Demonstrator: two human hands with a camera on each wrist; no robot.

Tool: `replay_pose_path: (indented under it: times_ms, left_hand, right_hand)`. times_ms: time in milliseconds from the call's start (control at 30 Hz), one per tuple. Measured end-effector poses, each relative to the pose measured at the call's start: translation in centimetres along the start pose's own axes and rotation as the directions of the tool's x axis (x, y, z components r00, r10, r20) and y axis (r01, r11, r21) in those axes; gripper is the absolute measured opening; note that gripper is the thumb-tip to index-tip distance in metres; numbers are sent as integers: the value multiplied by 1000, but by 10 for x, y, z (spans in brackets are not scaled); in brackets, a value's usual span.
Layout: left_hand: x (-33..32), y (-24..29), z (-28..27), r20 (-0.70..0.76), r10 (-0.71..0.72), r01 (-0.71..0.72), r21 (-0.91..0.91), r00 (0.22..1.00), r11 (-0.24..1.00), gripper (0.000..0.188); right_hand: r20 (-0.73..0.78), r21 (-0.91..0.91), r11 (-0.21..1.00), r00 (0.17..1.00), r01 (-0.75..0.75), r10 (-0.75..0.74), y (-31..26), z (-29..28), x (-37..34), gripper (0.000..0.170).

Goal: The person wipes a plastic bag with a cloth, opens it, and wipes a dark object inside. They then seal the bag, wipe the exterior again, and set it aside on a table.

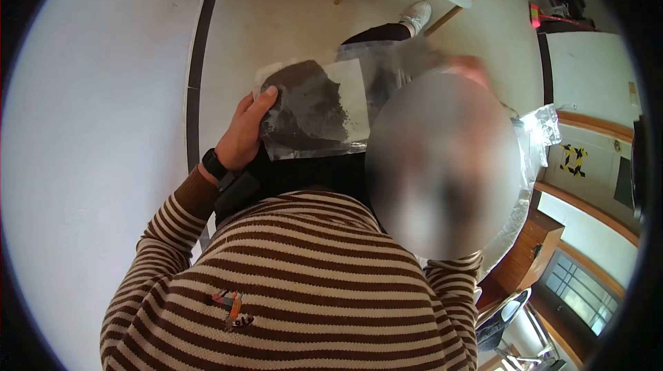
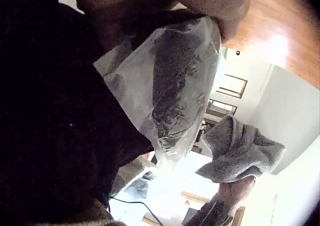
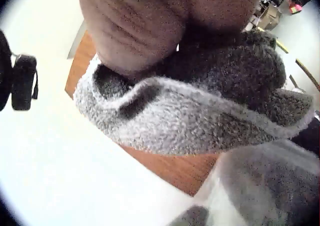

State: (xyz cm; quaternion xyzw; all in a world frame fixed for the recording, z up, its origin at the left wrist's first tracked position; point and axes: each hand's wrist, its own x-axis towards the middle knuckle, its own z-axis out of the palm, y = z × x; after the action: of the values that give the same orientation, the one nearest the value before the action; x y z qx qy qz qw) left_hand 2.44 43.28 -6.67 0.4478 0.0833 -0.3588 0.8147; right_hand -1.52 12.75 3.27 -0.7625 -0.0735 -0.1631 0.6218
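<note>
The person's left hand [image 1: 243,131] sits left of centre in the head view, thumb laid over the near face of a clear plastic bag [image 1: 314,148] and pinching its left edge; the fingers behind are hidden. Inside the bag I can see a dark, ragged-edged piece [image 1: 304,98] against a pale sheet [image 1: 354,88]. The right hand [image 2: 236,190] is lost to me from the head view, where a blurred disc covers the right of centre, but the left wrist view shows it at the lower right, holding up a grey cloth [image 2: 244,151]. The right wrist view brings that cloth close, its folds wrapped about the fingers so I can't tell how they curl, and shows the bag just below it, at lower right. Only the head view gives the rest: a black watch [image 1: 215,163] on the left wrist, the brown-and-cream striped sweater [image 1: 304,260], a white shoe [image 1: 417,16] near the top, and a door marked with yellow-and-black tape [image 1: 573,160] at right.
</note>
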Motion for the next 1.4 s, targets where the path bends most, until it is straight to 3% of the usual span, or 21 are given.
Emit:
replay_pose_path:
  times_ms: [67,133,167,233,300,333,367,400,433,500,567,733,833,1000,1033,1100,1133,1167,1233,1333,1400]
  left_hand:
    - [5,-1,6,34,1,-1,4,999,1000,40]
    - [4,-1,11,-5,6,-6,20,1000,1000,40]
    - [3,-1,11,-27,7,-6,30,1000,1000,40]
    - [1,-4,10,-48,9,-7,39,999,999,40]
    - [-9,-3,12,-82,30,-26,42,996,999,39]
    - [-4,-4,6,-70,33,-29,52,997,998,39]
    - [3,-9,-9,-53,79,-68,182,996,981,39]
    - [6,-17,-24,-38,111,-94,304,993,948,39]
    - [5,-21,-25,-19,138,-117,420,990,900,39]
    - [10,-22,-15,-4,93,-87,314,996,945,39]
    - [5,-12,3,17,11,-13,102,1000,995,40]
    - [0,-8,22,-60,-11,16,87,998,996,41]
    - [-16,-3,31,-73,-49,61,172,996,983,43]
    - [-25,-9,40,136,-134,114,141,982,983,48]
    - [-23,-13,42,151,-147,117,189,978,975,53]
    - [-21,-19,47,176,-175,120,287,969,950,64]
    - [-22,-17,52,179,-174,117,292,968,949,64]
    - [-24,-12,59,236,27,-137,464,971,875,69]
    - [-28,-6,70,451,339,-564,669,826,484,81]
    - [-45,-8,77,431,262,-501,673,863,544,87]
    - [-44,-6,75,426,239,-482,673,873,561,91]
  right_hand:
    - [266,-370,907,958,203,-106,10,25,-18,44]
    - [454,-508,809,890,296,-41,24,47,-43,40]
    - [444,-505,813,895,288,-41,37,44,-55,40]
    - [244,-601,787,970,139,15,73,21,-84,39]
    - [2,-533,834,986,-142,169,121,-19,-130,36]
    - [-106,-340,887,950,-313,295,127,-38,-146,30]
    - [-175,-119,883,885,-454,431,133,-54,-167,24]
    - [-179,-116,879,881,-462,439,126,-56,-175,24]
    - [-192,134,851,829,-509,526,112,-58,-178,22]
    - [-160,591,656,729,-469,666,99,-63,-174,19]
    - [-121,624,643,758,-444,641,97,-46,-169,22]
    - [49,748,562,873,-355,486,105,7,-135,42]
    - [291,690,627,932,-362,217,76,4,-109,43]
    - [220,687,670,959,-283,179,27,-14,-112,41]
    - [208,682,682,964,-264,164,57,-35,-54,41]
    - [185,673,704,973,-225,135,-16,-4,-101,41]
    - [169,669,715,978,-204,122,-8,9,-84,40]
    - [148,665,724,983,-182,111,-12,20,-68,40]
    - [105,663,733,988,-155,114,-13,27,-62,40]
    - [172,657,718,973,-230,154,6,48,-50,44]
    - [265,699,643,948,-314,175,16,65,-40,45]
